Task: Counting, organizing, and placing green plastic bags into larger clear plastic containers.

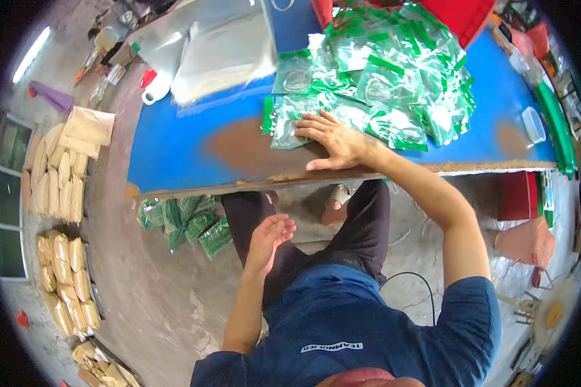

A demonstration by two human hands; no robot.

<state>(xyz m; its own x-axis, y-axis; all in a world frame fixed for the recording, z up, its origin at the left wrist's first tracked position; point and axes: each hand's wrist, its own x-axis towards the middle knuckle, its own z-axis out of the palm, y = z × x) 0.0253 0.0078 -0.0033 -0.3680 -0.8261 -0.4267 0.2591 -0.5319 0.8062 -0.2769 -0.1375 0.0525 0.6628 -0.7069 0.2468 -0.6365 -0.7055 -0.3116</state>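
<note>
My right hand (337,143) reaches over the blue table's worn front edge, palm down with its fingers spread. The fingertips rest at a clear plastic packet (289,137) with a green strip along its left end. Behind and to the right lies a large heap of similar clear packets with green edges (394,80). What is inside the packets is too blurred by glare to tell. My left hand (270,242) hangs over my lap, below the table edge, with its fingers loosely stretched and nothing in them.
A stack of clear plastic sheets or bags (226,55) lies at the table's back left, near a white and red jug (155,87). A clear container (533,124) sits at the right. Green bundles (193,222) lie on the floor under the table; brown-wrapped packages (64,277) are piled at left.
</note>
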